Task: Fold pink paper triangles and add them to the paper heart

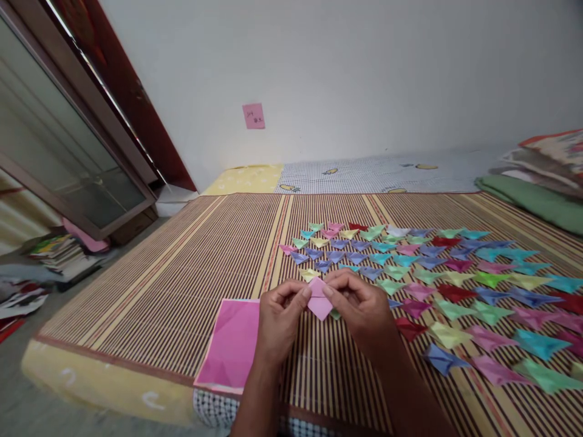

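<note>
A small pink piece of origami paper [320, 301], folded into a diamond shape, is held up between my two hands over the striped mat. My left hand [281, 315] pinches its left corner between thumb and fingers. On the opposite corner, my right hand [362, 306] grips the paper the same way, its thumb on the near face. A crease line runs across the paper between the two thumbs. Beside my left forearm lies a stack of square paper [231, 343] with a magenta sheet on top, partly covered by that arm.
Several rows of folded paper pieces [458, 309] in many colours spread over the mat [150, 291] to the right and behind my hands. Folded bedding [537, 197] sits at the far right. A pink note [253, 116] is on the wall; books [61, 258] lie at left.
</note>
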Demonstrator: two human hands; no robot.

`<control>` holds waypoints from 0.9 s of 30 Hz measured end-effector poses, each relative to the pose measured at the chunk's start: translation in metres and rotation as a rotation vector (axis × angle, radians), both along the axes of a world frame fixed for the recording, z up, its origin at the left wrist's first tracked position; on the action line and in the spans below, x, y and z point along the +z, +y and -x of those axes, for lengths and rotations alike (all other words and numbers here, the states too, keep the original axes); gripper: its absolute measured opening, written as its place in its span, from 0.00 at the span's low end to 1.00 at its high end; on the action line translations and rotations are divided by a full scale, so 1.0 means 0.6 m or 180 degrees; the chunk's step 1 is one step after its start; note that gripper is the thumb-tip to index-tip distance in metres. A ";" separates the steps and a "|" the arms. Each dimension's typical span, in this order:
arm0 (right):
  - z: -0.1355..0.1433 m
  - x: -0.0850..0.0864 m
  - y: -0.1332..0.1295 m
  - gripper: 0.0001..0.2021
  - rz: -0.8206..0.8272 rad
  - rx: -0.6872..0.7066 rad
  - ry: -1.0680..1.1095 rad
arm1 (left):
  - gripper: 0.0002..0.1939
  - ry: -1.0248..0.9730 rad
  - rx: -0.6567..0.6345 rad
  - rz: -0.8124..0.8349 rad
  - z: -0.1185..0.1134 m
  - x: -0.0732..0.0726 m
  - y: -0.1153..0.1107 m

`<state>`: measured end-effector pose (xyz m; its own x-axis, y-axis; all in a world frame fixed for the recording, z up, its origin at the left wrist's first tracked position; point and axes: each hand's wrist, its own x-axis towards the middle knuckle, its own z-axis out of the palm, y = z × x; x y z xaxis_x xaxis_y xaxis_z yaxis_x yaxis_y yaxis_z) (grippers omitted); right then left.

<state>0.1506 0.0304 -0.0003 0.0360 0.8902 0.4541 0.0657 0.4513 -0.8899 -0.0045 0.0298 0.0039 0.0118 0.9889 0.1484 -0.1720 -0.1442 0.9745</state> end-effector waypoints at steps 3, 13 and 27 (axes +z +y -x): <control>0.002 -0.003 0.000 0.09 0.0091 -0.0030 0.0085 | 0.11 0.0096 -0.0035 -0.0090 0.001 -0.002 -0.001; 0.009 -0.010 0.000 0.09 0.0394 0.0017 0.0322 | 0.08 0.0094 0.0068 -0.0229 -0.006 -0.004 0.001; 0.003 0.006 -0.008 0.06 -0.0140 -0.0207 -0.0422 | 0.08 0.0092 -0.0105 -0.0142 -0.007 -0.009 0.003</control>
<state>0.1488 0.0258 0.0035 0.0300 0.8672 0.4971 0.2118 0.4805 -0.8510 -0.0002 0.0317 -0.0017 0.0492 0.9802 0.1916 -0.1493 -0.1824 0.9718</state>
